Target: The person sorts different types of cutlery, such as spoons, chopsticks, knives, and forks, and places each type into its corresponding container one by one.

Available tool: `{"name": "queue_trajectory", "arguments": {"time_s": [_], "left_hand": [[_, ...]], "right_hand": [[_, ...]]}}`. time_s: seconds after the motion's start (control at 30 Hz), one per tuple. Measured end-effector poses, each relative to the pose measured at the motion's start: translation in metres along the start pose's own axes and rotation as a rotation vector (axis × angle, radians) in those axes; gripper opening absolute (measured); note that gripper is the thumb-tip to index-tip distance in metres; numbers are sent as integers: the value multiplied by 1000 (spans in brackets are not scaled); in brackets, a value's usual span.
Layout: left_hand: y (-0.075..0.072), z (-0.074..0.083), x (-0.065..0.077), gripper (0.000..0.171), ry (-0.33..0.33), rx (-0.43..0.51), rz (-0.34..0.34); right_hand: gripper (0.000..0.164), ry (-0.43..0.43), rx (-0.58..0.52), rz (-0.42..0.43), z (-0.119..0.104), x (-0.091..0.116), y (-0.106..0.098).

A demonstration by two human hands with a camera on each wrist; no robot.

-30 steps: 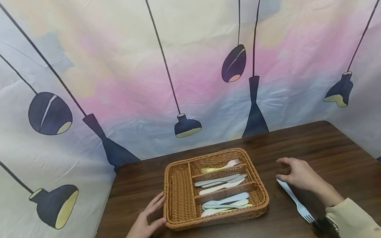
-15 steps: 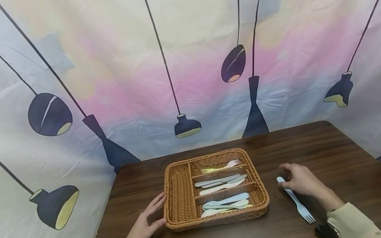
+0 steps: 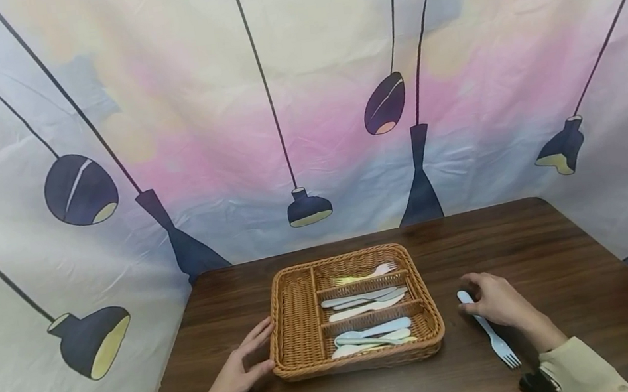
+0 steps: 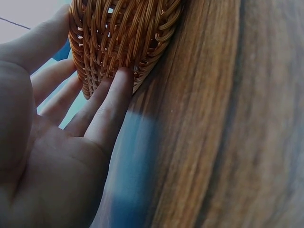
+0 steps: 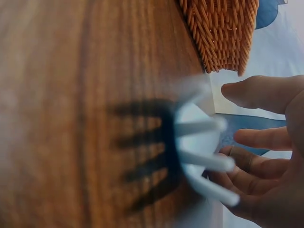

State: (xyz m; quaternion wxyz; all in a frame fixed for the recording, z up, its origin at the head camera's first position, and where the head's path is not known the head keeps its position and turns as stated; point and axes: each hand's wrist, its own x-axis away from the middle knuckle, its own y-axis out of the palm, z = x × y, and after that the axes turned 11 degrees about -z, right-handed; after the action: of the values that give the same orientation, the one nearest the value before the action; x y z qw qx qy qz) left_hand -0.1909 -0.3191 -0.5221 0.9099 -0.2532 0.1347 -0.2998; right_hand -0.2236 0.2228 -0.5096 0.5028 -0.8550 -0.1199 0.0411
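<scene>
My left hand [image 3: 233,376] touches the left side of the brown wicker cutlery basket [image 3: 367,362]. In the left wrist view, its extended fingers [image 4: 110,111] lie against the woven wall. A pale blue fork [image 3: 492,335] rests on the table to the basket's right, tines toward me. Over the handle end is my right hand [image 3: 503,300], thumb and fingers parted on either side of it. The right wrist view has the fork's tines [image 5: 204,159] large and blurred in front, with a gap between thumb and fingers; the handle is hidden there.
Forks [image 3: 356,278] lie in the basket's back compartment, knives [image 3: 366,309] in the middle one, and several spoons [image 3: 381,328] in the front one. The long left compartment [image 3: 298,319] shows bare wicker. A printed cloth [image 3: 344,151] hangs behind the dark wooden table [image 3: 230,288].
My right hand has lowered slightly toward me over the fork's handle end, uncovering its tip. The fork, the basket and my left hand have stayed in place.
</scene>
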Motion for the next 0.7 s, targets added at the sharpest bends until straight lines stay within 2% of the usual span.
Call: {"name": "queue_trajectory", "arguments": {"time_s": [0.7], "left_hand": [[0,-2,0,61,7,5,-2]], "right_hand": [[62,32,3,-34,-2,0,3]]}}
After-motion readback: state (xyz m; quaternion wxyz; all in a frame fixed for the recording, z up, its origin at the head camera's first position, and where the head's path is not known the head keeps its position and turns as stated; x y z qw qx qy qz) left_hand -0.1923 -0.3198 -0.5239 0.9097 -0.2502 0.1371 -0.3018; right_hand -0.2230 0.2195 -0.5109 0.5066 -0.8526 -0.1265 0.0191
